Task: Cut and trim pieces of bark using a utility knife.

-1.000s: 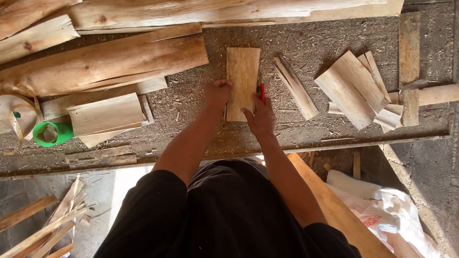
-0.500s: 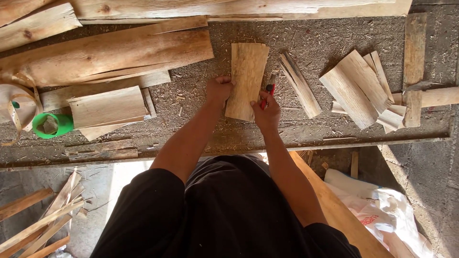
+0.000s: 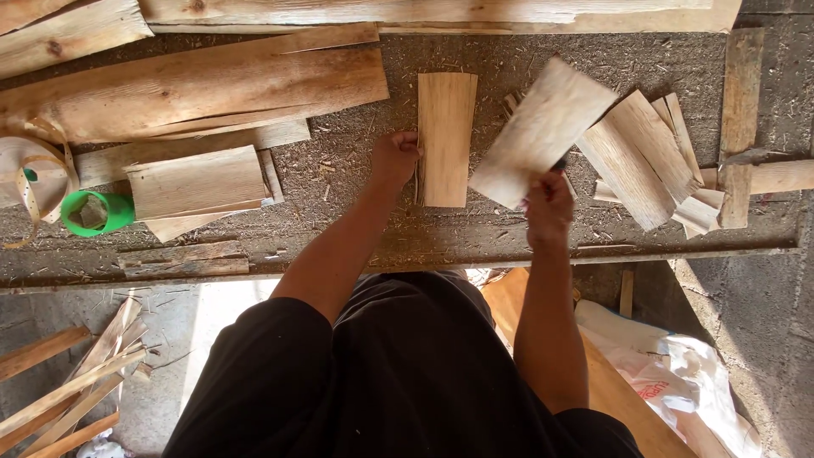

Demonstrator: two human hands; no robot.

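From the head view, the left hand (image 3: 395,159) is curling shut against the left edge of a thin wooden slat (image 3: 447,138) lying flat on the sawdust-covered bench (image 3: 356,229). The right hand (image 3: 549,208) is gripping a second slat (image 3: 541,131), lifting it tilted just above the offcut pile (image 3: 649,161) to its right.

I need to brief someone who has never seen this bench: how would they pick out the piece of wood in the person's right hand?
Start at the sawdust-covered workbench, then find the right hand near its front edge. The thin board it holds is tilted and lifted. The flat board beside the left hand lies square on the bench.
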